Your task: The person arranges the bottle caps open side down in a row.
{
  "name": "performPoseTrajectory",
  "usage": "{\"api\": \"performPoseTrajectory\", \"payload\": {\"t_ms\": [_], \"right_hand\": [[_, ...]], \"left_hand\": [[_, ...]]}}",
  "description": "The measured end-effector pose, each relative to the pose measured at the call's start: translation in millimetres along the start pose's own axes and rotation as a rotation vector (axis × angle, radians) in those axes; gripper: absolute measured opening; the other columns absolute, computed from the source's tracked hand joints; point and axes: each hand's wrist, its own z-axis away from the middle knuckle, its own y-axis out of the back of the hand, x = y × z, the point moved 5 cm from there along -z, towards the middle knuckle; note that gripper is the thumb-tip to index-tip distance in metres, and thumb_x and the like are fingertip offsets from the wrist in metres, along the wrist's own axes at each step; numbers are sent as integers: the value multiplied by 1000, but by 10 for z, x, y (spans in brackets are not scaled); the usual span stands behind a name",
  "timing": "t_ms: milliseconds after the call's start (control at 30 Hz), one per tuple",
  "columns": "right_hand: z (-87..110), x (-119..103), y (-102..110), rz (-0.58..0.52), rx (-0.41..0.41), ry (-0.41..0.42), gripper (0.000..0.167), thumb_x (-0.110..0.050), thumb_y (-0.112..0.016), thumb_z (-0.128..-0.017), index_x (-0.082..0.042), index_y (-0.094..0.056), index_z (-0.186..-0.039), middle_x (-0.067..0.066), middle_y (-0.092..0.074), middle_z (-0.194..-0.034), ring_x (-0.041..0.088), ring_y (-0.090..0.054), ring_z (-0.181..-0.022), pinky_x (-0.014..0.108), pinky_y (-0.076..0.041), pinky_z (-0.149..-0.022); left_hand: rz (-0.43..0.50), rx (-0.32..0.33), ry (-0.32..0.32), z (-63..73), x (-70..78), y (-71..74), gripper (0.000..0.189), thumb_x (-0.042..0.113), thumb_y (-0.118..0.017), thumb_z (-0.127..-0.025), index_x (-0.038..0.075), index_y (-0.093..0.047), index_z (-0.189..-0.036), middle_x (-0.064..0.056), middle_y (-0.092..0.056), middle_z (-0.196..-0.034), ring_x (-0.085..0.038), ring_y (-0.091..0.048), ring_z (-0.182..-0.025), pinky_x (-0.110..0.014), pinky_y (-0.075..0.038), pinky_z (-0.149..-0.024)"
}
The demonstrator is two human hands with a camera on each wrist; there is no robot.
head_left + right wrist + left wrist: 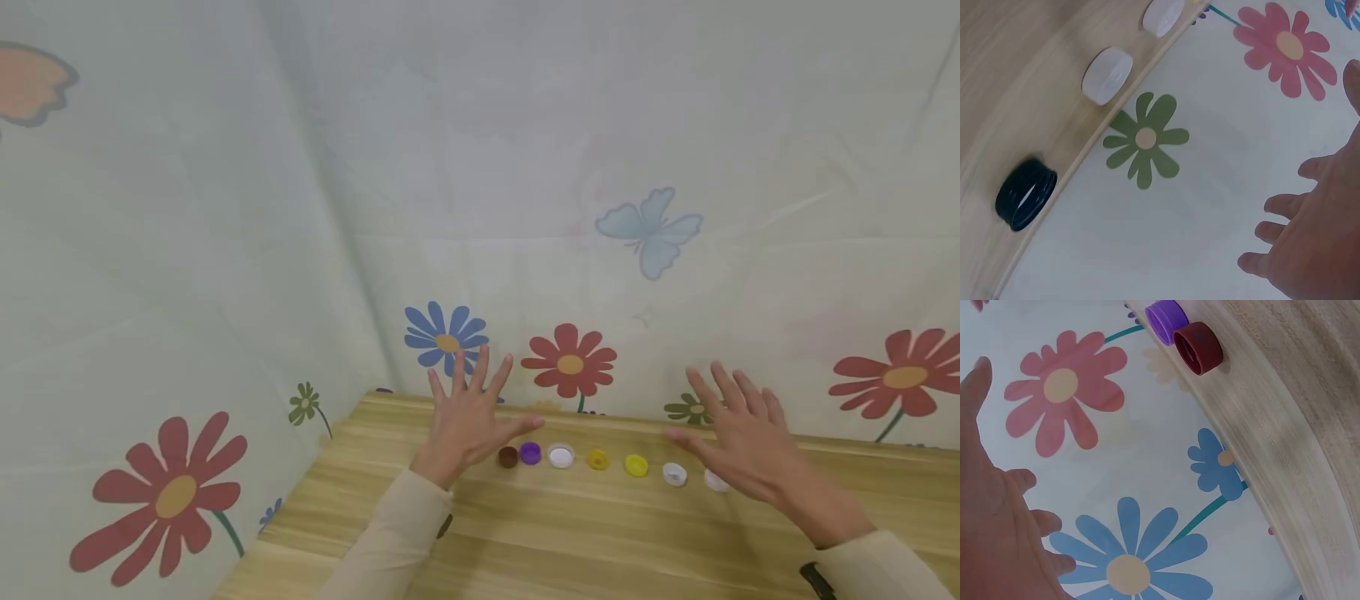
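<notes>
A flowered curtain (510,150) rises behind the counter (585,542). Over the counter, the left hand (465,423) and right hand (752,447) are both released, fingers spread. Along the far edge runs a row — brown cap (507,457) near the left hand, purple cap (530,452) just beside it, then pale cap (561,456), orange cap (597,459), yellow cap (636,465), two white caps (674,474) — and a dark cap (1011,190) beyond them.

Saw along the tan wood-grain table (570,550), left to right, round plastic: brown cap (508,457), purple cap (530,453), white-centred cap (561,457), amber cap (597,460), yellow cap (636,465), two white caps (674,474), black cap (1012,190). Found flowered white fabric (487,208) behind; left hand (468,425), right hand (753,446) near opposite ends.
</notes>
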Motion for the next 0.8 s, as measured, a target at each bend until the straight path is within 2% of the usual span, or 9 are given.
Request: {"api": "performPoseTrajectory", "payload": {"t_ms": [333,567,800], "right_hand": [[-155,-223,-87,-60,7,36,96,-60,-61,-101,-2,-23,-167,35,-21,-168,60,-17,-150,78,-13,-114],[-295,-403,-133,-93,61,68,96,-59,-65,-99,-2,-28,-166,34,-28,-166,60,-24,-149,78,-19,-114],[-421,-589,-225,-123,74,86,92,-57,-66,-98,-1,-34,-164,31,-34,-164,58,-29,-148,78,-24,-113]], "left_hand": [[33,44,-4,5,-67,35,102,83,-53,-91,29,-20,-171,-11,-6,-177,-47,-1,-160,-81,-1,-116],[56,60,13,8,-129,69,104,83,-56,-90,29,-21,-171,-10,-6,-177,-46,-6,-160,-80,-2,-116],[81,92,10,21,-236,63,102,81,-59,-90,27,-26,-170,-10,-12,-177,-45,-9,-160,-80,-3,-116]]}}
